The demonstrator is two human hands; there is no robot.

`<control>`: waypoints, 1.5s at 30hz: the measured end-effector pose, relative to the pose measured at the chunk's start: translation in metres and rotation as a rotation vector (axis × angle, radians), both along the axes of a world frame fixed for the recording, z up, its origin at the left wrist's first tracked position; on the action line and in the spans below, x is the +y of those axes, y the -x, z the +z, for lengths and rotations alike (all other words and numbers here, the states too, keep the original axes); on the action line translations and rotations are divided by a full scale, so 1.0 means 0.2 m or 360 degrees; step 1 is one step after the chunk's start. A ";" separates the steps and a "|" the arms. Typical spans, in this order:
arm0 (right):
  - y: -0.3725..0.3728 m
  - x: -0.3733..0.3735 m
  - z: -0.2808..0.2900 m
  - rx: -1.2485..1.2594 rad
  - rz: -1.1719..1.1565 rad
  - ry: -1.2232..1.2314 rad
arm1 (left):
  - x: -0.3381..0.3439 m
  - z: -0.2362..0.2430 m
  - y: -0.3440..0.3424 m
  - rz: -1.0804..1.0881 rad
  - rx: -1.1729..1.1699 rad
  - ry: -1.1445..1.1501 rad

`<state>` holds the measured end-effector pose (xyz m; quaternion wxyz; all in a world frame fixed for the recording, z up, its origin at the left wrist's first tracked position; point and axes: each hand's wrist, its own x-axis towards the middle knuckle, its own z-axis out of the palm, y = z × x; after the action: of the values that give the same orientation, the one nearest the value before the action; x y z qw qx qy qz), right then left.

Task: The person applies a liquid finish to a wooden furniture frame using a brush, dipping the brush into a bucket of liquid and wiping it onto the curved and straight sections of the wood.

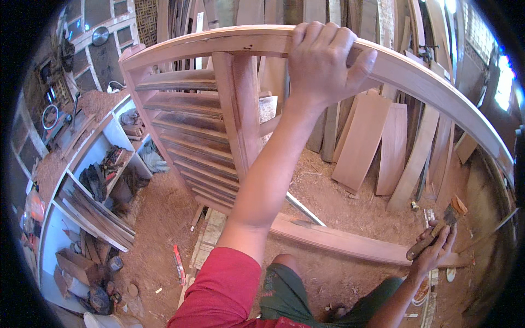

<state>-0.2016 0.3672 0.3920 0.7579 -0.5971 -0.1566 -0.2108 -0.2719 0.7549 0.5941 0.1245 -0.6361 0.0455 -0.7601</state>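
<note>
My left hand is closed over the top rail of a large wooden frame, which stands upright across the view with a louvred section on its left. At the lower right, my right hand grips a putty knife by its brown handle. Orange-brown filler sits on the blade. The lower rail runs behind the knife and my hand.
Wooden boards lean at the back. A light cabinet holding tools and offcuts stands at the left. Sawdust covers the floor, where a red-and-silver tool lies.
</note>
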 end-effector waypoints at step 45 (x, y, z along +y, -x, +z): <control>-0.25 0.32 0.71 -0.1169 -0.0509 0.0721 | -0.16 0.05 0.06 0.0047 0.0301 0.0215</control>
<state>-0.1511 0.4304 0.5332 0.4603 -0.6502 -0.3629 -0.4833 -0.2846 0.7228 0.6044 0.0876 -0.7126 -0.0034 -0.6961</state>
